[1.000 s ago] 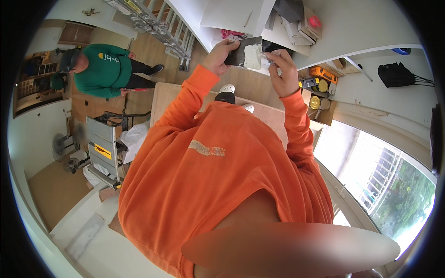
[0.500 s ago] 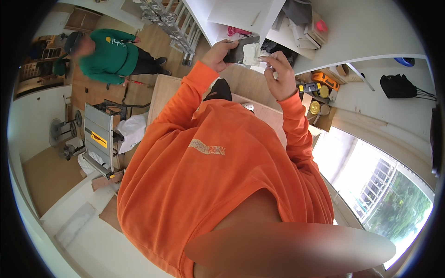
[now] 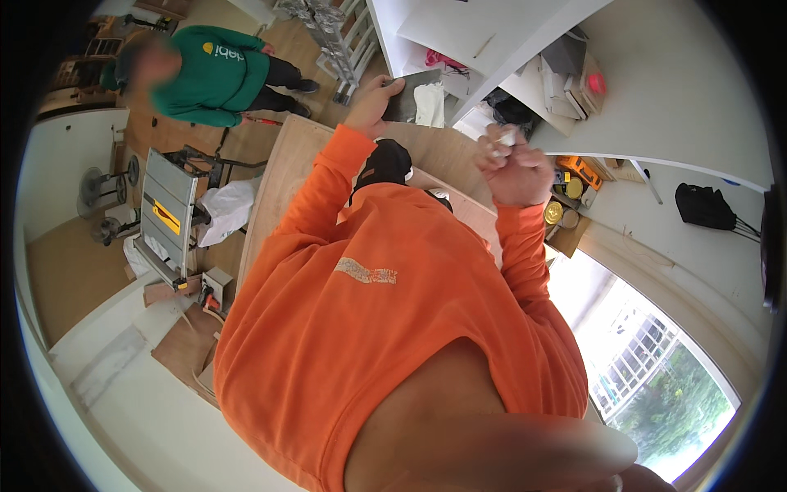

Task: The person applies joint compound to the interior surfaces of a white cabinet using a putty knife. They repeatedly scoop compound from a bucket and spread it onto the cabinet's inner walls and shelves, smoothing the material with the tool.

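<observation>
My left hand (image 3: 373,108) is closed on the edge of a dark, flat plate (image 3: 401,105), held out in front of my body. White putty-like paste (image 3: 429,104) covers the plate's right side in a thick patch. To the right of it and apart from it, my right hand (image 3: 523,174) is raised with its fingers curled. A small white lump of the paste (image 3: 507,138) shows at those fingertips; whether a tool is also in the fingers cannot be made out.
White cabinets (image 3: 525,41) with open shelves stand ahead and to the right. Near my left is a wooden surface (image 3: 283,156), with a folding table saw (image 3: 168,217) beyond it. Further off, a person in green (image 3: 215,74) stands near a ladder (image 3: 332,49). Cans (image 3: 553,213) sit at right.
My right hand has drawn away from the plate, toward the right and nearer my body, with white paste at its fingers. The left hand still holds the plate, shifted slightly left.
</observation>
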The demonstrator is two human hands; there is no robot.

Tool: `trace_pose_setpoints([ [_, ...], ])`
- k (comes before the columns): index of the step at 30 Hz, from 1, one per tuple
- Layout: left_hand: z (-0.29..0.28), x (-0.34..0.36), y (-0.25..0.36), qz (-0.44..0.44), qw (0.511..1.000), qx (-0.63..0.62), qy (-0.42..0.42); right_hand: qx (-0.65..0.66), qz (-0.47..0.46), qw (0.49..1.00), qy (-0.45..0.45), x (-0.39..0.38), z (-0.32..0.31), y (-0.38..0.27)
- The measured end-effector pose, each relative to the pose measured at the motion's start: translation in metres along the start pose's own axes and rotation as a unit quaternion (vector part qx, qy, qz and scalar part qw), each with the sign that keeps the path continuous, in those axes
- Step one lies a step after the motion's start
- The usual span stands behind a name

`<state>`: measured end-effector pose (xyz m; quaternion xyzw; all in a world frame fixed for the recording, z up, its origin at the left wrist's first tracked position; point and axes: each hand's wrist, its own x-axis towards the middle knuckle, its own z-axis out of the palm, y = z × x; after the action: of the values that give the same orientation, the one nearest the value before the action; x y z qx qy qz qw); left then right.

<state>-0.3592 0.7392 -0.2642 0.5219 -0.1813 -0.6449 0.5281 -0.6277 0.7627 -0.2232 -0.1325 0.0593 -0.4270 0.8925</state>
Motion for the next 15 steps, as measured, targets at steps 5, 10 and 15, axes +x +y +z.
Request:
trace_pose_setpoints([
  [5,-0.039,0.017,0.005,0.006,0.998,-0.070,-0.004,-0.055,-0.095,0.990,-0.088,0.046,0.039,-0.047],
  [10,-0.071,0.026,0.022,0.016,0.991,-0.131,0.015,-0.442,-0.387,0.806,-0.071,0.107,0.086,-0.094],
  [15,-0.091,0.044,0.048,0.003,0.987,-0.147,0.059,-0.696,-0.652,0.292,-0.074,0.213,0.123,-0.155],
])
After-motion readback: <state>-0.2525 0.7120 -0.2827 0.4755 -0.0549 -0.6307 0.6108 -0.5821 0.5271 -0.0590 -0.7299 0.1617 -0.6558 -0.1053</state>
